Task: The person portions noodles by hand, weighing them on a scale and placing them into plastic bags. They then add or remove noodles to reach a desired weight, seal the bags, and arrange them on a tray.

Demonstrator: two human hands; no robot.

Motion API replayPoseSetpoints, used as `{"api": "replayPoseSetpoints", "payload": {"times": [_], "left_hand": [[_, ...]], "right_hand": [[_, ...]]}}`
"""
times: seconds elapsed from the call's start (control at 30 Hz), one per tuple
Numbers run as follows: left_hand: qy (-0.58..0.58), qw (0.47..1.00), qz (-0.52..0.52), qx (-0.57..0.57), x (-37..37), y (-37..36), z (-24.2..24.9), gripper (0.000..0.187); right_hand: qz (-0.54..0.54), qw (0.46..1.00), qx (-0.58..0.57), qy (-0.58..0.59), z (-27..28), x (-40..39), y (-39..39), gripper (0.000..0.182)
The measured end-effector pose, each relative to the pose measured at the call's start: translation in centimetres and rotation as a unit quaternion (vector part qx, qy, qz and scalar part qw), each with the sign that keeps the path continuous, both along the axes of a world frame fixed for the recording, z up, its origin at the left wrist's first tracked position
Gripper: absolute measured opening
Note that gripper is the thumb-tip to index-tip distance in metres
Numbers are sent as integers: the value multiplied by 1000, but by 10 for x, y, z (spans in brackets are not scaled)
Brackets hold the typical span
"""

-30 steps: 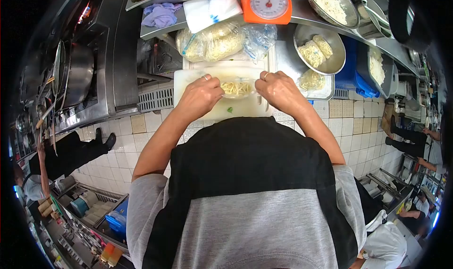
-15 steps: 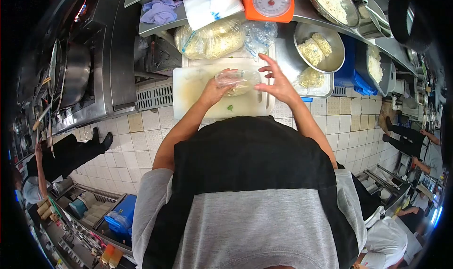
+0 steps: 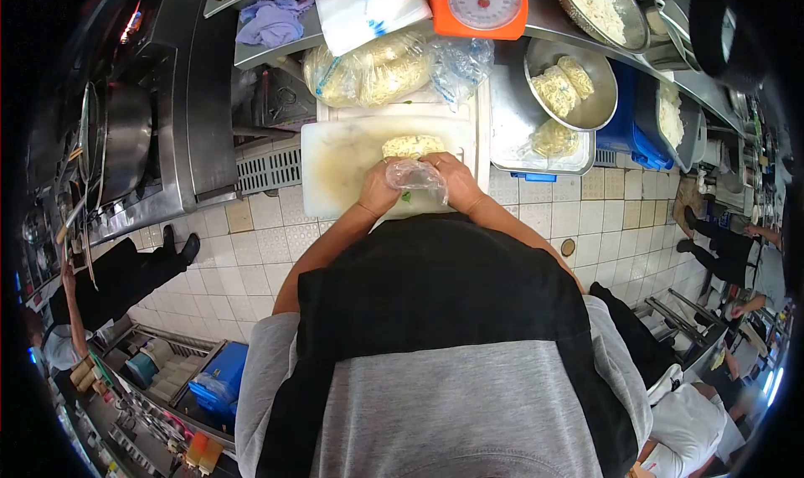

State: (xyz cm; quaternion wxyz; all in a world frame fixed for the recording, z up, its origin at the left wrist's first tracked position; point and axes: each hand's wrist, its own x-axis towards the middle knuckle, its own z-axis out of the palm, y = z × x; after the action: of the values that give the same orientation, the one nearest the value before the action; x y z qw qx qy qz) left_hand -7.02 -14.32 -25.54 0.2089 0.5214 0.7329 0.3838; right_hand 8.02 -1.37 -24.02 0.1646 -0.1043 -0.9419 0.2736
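My left hand (image 3: 378, 193) and my right hand (image 3: 452, 179) both grip a clear, crumpled plastic bag (image 3: 416, 175) at the near edge of a white cutting board (image 3: 343, 164). The bag looks empty. A loose portion of yellow noodles (image 3: 412, 146) lies on the board just beyond my hands. A small green scrap (image 3: 406, 197) lies on the board under the bag.
Behind the board lie a large bag of noodles (image 3: 373, 72), an orange scale (image 3: 477, 5) and a metal bowl (image 3: 571, 84) with noodle portions. A steel tray (image 3: 519, 130) holds another portion at right. A stove with pots (image 3: 126, 134) is left. Other people stand around.
A second ago both hands held the bag with noodles inside. The noodles now lie out on the board and my hands have drawn the emptied bag back toward me.
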Motion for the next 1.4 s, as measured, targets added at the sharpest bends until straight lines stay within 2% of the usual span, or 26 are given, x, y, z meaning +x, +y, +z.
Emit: {"api": "replayPoseSetpoints", "payload": {"times": [0.1, 0.17, 0.3, 0.33, 0.4, 0.43, 0.5, 0.53, 0.6, 0.7, 0.73, 0.8, 0.87, 0.93, 0.97, 1.0, 1.03, 1.07, 1.1, 1.13, 1.17, 1.2, 1.23, 1.3, 1.33, 1.4], "left_hand": [[6, 1000, 5, -25, 5, 6, -10, 19], [67, 994, 83, -12, 6, 21, -19, 19], [138, 986, 89, 10, 4, 48, -26, 18], [137, 987, 81, 13, 4, 55, -22, 18], [55, 980, 183, -59, 4, 69, -2, 19], [55, 982, 171, -55, 2, 72, -6, 19], [204, 974, 99, -5, -8, 75, -29, 19], [202, 976, 85, 3, -12, 77, -41, 19], [217, 967, 117, -70, -18, 81, -56, 20], [182, 958, 128, -178, -24, 98, -43, 23], [185, 960, 123, -173, -21, 101, -34, 23], [85, 959, 200, -181, -15, 104, -15, 25], [133, 973, 145, -124, -11, 108, -2, 24], [180, 976, 101, -74, -8, 105, 7, 24], [170, 980, 103, -7, -4, 109, 13, 24], [162, 979, 105, 60, -2, 111, 19, 24], [168, 978, 114, 54, 2, 112, 30, 24], [6, 987, 146, 63, 10, 116, 44, 25], [-158, 969, 174, 75, 17, 118, 51, 26], [-154, 968, 183, 80, 22, 120, 54, 26], [-327, 922, 198, 69, 26, 122, 56, 26], [-490, 846, 203, 56, 31, 124, 60, 26], [-488, 846, 207, 60, 37, 125, 64, 26], [-591, 778, 203, 66, 48, 128, 83, 29], [-591, 778, 205, 67, 50, 131, 82, 29], [-515, 827, 210, 86, 53, 140, 81, 29]], "right_hand": [[-42, 998, -39, -9, -18, -3, -6, 28], [-79, 994, -56, -44, -23, -7, -1, 22], [-143, 988, -53, -31, -25, -23, 5, 12], [-151, 987, -51, -31, -25, -27, 7, 12], [-182, 978, -65, -75, -30, -34, 12, 16], [-194, 976, -62, -73, -32, -37, 14, 16], [-192, 977, -72, -55, -35, -40, 17, 17], [-163, 981, -58, -83, -45, -42, 21, 20], [-210, 970, -97, -70, -45, -49, 24, 22], [-262, 953, -153, -27, -36, -58, 31, 24], [-277, 947, -166, 0, -30, -58, 36, 26], [-297, 943, -149, -8, -19, -50, 41, 30], [-314, 939, -136, -19, -15, -45, 44, 35], [-268, 907, -293, -140, -19, -47, 48, 46], [-281, 916, -267, -100, -16, -42, 49, 56], [-286, 916, -278, -47, 4, -38, 49, 50], [-290, 912, -289, 6, 28, -33, 51, 45], [-278, 915, -293, 6, 40, -30, 51, 45], [-291, 914, -270, 81, 48, -27, 53, 38], [-302, 908, -243, 157, 58, -23, 57, 31], [-293, 911, -242, 159, 69, -18, 60, 31], [-276, 930, -195, 145, 80, -11, 59, 28], [-260, 945, -147, 131, 87, -5, 58, 26], [-249, 949, -138, 138, 93, 7, 60, 23], [-247, 947, -149, 141, 96, 12, 61, 19], [-245, 945, -160, 144, 101, 21, 63, 17]]}}
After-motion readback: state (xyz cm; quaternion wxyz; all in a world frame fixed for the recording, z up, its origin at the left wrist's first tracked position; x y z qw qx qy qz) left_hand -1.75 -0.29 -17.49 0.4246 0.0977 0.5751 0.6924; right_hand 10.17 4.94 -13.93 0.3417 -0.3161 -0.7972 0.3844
